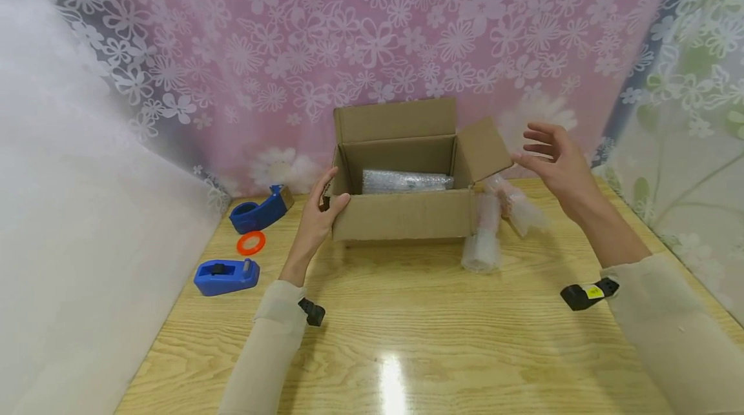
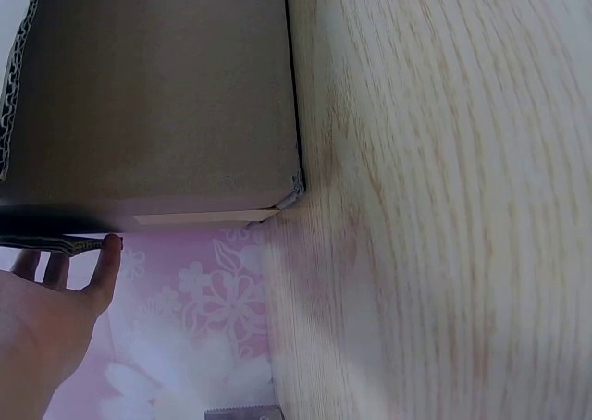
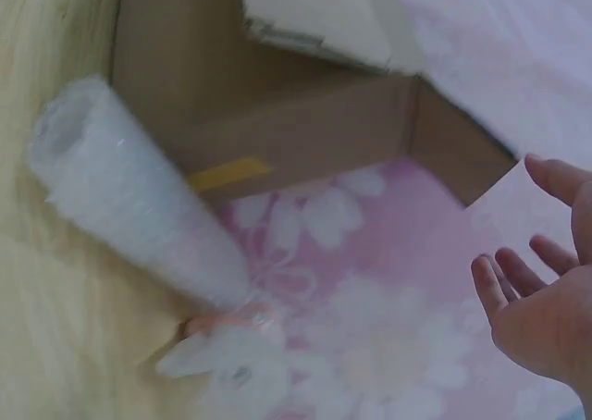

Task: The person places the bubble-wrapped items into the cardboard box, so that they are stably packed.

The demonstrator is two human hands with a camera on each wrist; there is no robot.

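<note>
An open-topped cardboard box stands on the table with its back flap up, front flap folded down and right flap slanting outward. Inside lies a bubble-wrapped item, its contents hidden. At the box's left end my left hand pinches the side flap, thumb near the front corner; the left wrist view shows this hand at the flap's edge. My right hand is raised just beyond the right flap, fingers relaxed and spread, holding nothing. In the right wrist view its thumb is near the flap's corner.
Right of the box lies a bubble wrap roll beside a crumpled clear plastic piece. On the left are a blue tape gun, an orange ring and a blue tape dispenser. A flowered curtain hangs behind.
</note>
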